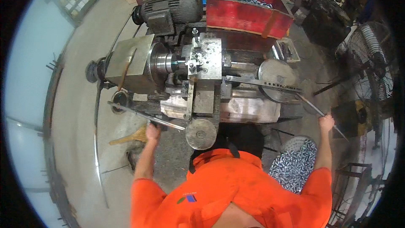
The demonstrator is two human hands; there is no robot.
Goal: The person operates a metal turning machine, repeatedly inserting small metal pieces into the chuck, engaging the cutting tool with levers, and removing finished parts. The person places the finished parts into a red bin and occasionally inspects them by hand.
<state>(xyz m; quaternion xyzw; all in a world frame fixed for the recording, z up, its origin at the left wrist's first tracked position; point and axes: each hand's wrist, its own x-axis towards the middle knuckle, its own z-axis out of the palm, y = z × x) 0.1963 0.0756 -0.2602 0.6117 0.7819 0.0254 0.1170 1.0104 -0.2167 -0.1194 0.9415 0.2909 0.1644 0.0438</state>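
Note:
My right hand point(325, 123) is closed around a long metal lever point(310, 103), which joins a perforated bar beside a round disc point(277, 78) on the lathe's right. My left hand point(153, 131) is closed just below another steel lever point(162, 119), which ends at a smaller disc point(201, 134). Something small and dark shows at its fingertips; I cannot make out what it is. Ahead of me, the lathe's chuck point(162, 62) faces a tool block point(206, 59) sprinkled with metal chips.
A red bin point(244, 14) of small metal parts stands behind the lathe, beside an electric motor point(173, 10). Near my right arm sits a heap of shiny metal pieces point(294, 166). A caged fan point(367, 61) stands at right; a wooden piece point(128, 136) lies at left.

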